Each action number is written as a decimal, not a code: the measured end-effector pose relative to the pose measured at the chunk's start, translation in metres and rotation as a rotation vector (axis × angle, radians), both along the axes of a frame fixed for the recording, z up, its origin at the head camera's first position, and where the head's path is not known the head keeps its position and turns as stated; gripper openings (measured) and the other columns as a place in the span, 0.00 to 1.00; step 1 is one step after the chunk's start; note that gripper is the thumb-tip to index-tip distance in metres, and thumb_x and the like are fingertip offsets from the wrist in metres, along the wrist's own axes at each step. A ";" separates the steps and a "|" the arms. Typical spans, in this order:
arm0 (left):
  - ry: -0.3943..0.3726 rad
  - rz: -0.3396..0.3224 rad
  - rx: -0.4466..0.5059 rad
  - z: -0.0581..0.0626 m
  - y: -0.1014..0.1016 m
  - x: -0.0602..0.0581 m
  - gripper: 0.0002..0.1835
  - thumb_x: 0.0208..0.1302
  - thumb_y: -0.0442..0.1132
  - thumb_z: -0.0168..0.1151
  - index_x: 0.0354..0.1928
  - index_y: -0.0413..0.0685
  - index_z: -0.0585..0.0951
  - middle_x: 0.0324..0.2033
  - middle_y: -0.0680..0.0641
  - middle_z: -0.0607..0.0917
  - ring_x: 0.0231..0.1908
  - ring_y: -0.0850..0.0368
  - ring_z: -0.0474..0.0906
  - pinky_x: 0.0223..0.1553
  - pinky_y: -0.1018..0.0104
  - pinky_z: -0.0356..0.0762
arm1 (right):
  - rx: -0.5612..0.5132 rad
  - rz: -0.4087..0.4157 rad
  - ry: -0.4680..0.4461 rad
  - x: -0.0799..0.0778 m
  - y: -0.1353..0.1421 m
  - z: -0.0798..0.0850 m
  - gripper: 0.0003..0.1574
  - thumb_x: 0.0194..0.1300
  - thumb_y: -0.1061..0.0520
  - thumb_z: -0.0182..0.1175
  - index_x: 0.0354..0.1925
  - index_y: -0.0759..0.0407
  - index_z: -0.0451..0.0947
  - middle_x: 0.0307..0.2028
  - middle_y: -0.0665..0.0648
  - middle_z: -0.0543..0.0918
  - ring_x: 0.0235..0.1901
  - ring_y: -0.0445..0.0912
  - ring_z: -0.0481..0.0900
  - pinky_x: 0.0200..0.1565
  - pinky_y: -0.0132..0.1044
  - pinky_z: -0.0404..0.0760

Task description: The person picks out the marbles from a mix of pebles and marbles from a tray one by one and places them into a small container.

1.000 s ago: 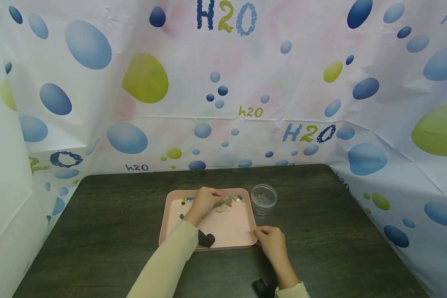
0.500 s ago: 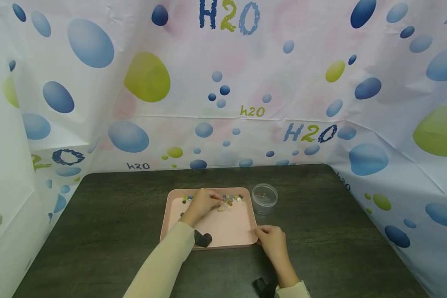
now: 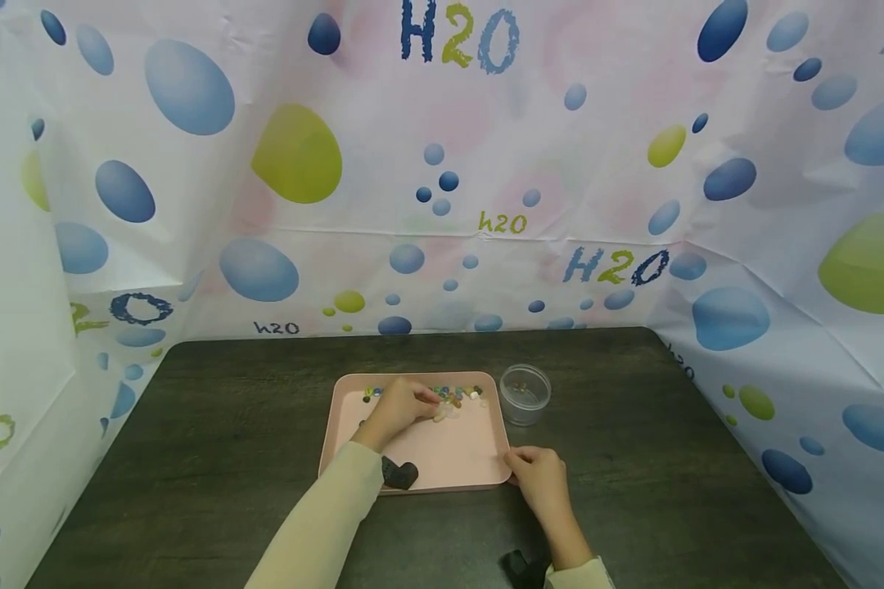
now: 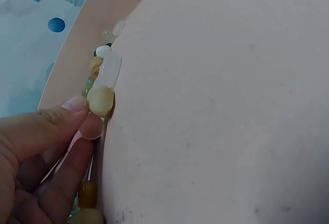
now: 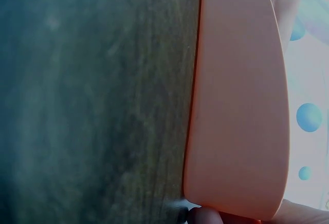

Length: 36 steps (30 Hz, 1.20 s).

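Observation:
Over the far side of the pink tray point(image 3: 457, 454), my left hand point(image 3: 398, 409) reaches in among small polished stones point(image 3: 458, 394). In the left wrist view its thumb and forefinger pinch a round, see-through pinkish stone point(image 4: 92, 127). Right beside the thumb tip sits a pale yellow stone point(image 4: 101, 102), with a long whitish stone point(image 4: 109, 72) beyond it. More stones lie along the tray wall, some hidden behind the fingers. My right hand point(image 3: 541, 478) grips the tray's near right corner; the right wrist view shows its fingertips point(image 5: 205, 216) at the bottom of the tray wall.
A round clear tub point(image 3: 525, 396) with a few tiny bits in it stands just right of the tray. The dark wooden table point(image 3: 656, 491) ends at a white bubble-printed sheet point(image 3: 604, 180) behind. Dark wrist mounts point(image 3: 399, 473) sit at both sleeves.
My left hand has shifted slightly, staying close to the stones by the far rim. The right hand keeps its hold on the tray corner. The head view has moved a little.

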State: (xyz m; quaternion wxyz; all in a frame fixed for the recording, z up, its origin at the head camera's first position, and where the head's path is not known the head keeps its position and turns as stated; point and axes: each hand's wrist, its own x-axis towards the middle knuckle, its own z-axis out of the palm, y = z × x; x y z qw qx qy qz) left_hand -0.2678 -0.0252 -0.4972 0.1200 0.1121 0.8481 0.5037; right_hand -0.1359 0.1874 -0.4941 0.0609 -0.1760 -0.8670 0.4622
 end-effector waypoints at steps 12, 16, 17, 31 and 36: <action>-0.010 0.023 0.009 0.001 0.000 0.000 0.06 0.59 0.35 0.72 0.39 0.47 0.90 0.44 0.46 0.89 0.45 0.53 0.83 0.41 0.64 0.80 | -0.018 0.001 -0.002 0.000 0.000 -0.004 0.11 0.61 0.62 0.62 0.34 0.70 0.88 0.28 0.61 0.88 0.22 0.40 0.81 0.25 0.31 0.81; -0.018 0.032 0.008 0.009 0.003 -0.002 0.07 0.63 0.39 0.69 0.42 0.51 0.90 0.48 0.47 0.88 0.51 0.49 0.82 0.45 0.61 0.81 | -0.022 0.002 0.005 0.001 0.000 -0.004 0.11 0.60 0.62 0.62 0.34 0.70 0.88 0.28 0.62 0.88 0.22 0.40 0.81 0.25 0.31 0.82; -0.012 0.028 0.003 0.012 0.004 -0.002 0.08 0.63 0.40 0.69 0.43 0.51 0.90 0.48 0.48 0.88 0.51 0.50 0.82 0.45 0.60 0.82 | -0.023 -0.001 0.006 0.001 0.000 -0.004 0.11 0.60 0.62 0.62 0.34 0.70 0.88 0.28 0.61 0.88 0.21 0.40 0.81 0.24 0.30 0.81; -0.052 -0.029 0.180 0.037 0.053 -0.007 0.10 0.62 0.42 0.71 0.44 0.49 0.89 0.39 0.47 0.89 0.26 0.49 0.81 0.29 0.60 0.82 | -0.007 0.014 0.037 0.002 0.001 -0.004 0.10 0.60 0.62 0.64 0.34 0.69 0.88 0.27 0.60 0.89 0.20 0.37 0.79 0.23 0.26 0.77; -0.042 -0.035 0.199 0.044 0.077 -0.005 0.11 0.62 0.42 0.71 0.46 0.48 0.89 0.39 0.47 0.90 0.24 0.54 0.76 0.22 0.65 0.72 | -0.002 0.016 0.053 0.003 0.001 -0.002 0.09 0.59 0.62 0.64 0.32 0.67 0.89 0.24 0.58 0.88 0.19 0.36 0.77 0.22 0.26 0.75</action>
